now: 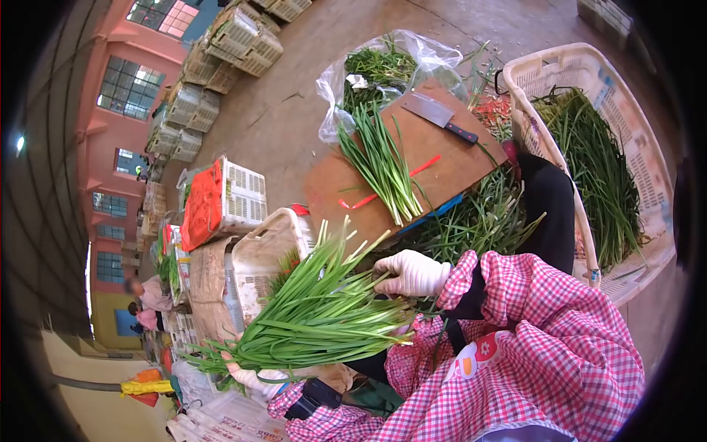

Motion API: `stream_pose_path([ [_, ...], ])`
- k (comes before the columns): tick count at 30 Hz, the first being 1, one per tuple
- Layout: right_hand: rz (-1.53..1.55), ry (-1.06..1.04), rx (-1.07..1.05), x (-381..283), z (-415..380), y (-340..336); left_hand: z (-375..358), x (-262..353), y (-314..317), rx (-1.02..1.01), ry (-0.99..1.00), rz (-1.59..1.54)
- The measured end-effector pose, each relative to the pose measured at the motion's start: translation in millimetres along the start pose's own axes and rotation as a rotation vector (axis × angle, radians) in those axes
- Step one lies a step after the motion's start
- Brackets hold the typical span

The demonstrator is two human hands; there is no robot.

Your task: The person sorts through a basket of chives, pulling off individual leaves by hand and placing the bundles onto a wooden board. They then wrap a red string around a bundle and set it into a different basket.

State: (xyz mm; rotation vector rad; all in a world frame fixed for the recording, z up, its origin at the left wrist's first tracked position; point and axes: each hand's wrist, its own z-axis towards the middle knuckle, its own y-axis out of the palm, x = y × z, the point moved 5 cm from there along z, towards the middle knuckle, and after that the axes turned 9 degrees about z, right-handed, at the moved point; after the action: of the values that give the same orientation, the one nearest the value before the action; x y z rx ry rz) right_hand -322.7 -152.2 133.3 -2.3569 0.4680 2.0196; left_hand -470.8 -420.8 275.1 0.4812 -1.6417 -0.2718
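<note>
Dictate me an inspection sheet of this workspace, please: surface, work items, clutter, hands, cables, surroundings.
Surface: brown board bearing a knife and a bunch of greens lying across a red strip.
Work items: held greens, loosely fanned.
Clutter: loose leaves beside the board; clear bag with more greens beyond it.
Hands: right hand curled at the stalks; left hand at the leafy end, its grip partly hidden.
Cables: nothing seen.
Surroundings: large crate with greens, stacked crates, windows.
</note>
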Motion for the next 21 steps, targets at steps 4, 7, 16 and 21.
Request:
stream_pose_path([
  [4, 0.11, -0.102, 0.075, 3, -8, -14, 9, -7, -1, -0.163, 0.009, -0.016],
  [7, 0.022, -0.327, 0.206, -4, -13, -22, 11, -13, -2, -0.254, -0.082, -0.04],
  [16, 0.484, 0.049, -0.364, 17, -32, -31, 6, -20, 17, -0.529, -0.098, -0.131],
  [21, -0.084, 0.226, -0.469, 30, -78, -81, 11, -15, 16, -0.611, -0.086, -0.202],
])
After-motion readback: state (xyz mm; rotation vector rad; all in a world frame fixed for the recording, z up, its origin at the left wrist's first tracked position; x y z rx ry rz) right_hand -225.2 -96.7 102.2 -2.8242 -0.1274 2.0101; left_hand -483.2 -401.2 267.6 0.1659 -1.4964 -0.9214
